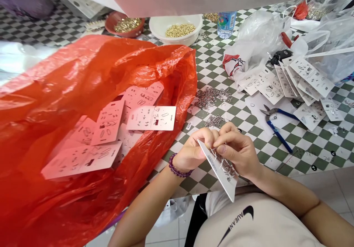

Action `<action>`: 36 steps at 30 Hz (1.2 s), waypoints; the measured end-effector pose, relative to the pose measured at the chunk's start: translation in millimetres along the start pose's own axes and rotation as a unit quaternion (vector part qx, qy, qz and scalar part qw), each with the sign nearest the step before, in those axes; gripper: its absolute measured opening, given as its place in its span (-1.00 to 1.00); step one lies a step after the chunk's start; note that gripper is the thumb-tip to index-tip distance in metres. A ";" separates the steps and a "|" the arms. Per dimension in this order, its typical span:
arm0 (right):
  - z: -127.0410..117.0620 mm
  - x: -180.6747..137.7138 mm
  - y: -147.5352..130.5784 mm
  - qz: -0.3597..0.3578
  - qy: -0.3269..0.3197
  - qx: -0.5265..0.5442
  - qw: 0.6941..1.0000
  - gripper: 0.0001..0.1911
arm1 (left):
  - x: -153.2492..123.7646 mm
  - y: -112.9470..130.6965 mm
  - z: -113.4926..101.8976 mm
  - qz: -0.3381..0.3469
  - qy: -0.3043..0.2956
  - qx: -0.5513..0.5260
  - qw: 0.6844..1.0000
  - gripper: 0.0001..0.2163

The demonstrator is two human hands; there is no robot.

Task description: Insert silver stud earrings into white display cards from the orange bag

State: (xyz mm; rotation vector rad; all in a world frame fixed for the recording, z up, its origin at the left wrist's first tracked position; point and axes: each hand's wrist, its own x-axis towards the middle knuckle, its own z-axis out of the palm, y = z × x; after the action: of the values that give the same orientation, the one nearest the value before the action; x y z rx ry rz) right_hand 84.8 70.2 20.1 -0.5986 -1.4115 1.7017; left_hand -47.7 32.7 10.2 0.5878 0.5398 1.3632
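Observation:
My left hand, with a beaded bracelet at the wrist, pinches the top edge of a white earring card. The card is tilted, and small metal earrings stand out from its far face. Against that face, the fingers of my right hand are pinched together near the card's top; whatever tiny piece they hold is hidden. Just beyond my hands lies a small heap of silver earring pieces, with a larger silver heap behind it.
An open red plastic bag holding several filled cards covers the left side. Blue-handled pliers lie at right beside more cards. Bowls of gold beads and gold pieces and a bottle stand behind.

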 end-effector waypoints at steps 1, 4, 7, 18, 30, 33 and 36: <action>0.1 0.2 0.0 0.001 -0.003 0.008 1.000 -0.95 | -0.1 -0.4 -0.4 0.003 -0.001 -0.004 1.000 -0.61; 0.6 1.0 0.1 0.005 -0.009 0.024 1.000 -0.93 | -0.5 -1.5 -1.7 0.003 0.004 -0.011 1.000 -0.62; 1.1 1.6 0.4 0.009 -0.007 0.030 0.999 -0.93 | -1.0 -1.9 -3.0 -0.009 0.007 -0.015 1.000 -0.62; 0.7 1.7 0.8 0.011 -0.001 0.030 0.999 -0.94 | -0.8 -1.9 -9.4 -0.019 -0.040 -0.057 0.997 -0.78; 0.2 1.4 4.3 -0.007 -0.009 0.046 0.999 -0.94 | -1.9 -4.4 -8.8 -0.024 -0.027 -0.053 0.998 -0.74; 0.9 0.6 4.9 -0.023 0.002 0.020 1.000 -0.94 | -1.2 -6.3 -10.7 -0.017 -0.034 -0.050 0.998 -0.78; 2.1 -0.9 5.7 -0.040 0.014 0.006 0.999 -0.95 | -1.6 -9.2 -11.3 -0.006 -0.032 -0.051 0.998 -0.80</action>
State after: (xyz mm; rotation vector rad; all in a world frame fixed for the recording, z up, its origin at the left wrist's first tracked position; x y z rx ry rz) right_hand 81.9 68.1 15.0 -0.5498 -1.3857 1.6314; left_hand -48.6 30.9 -4.3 0.5408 0.4191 1.3478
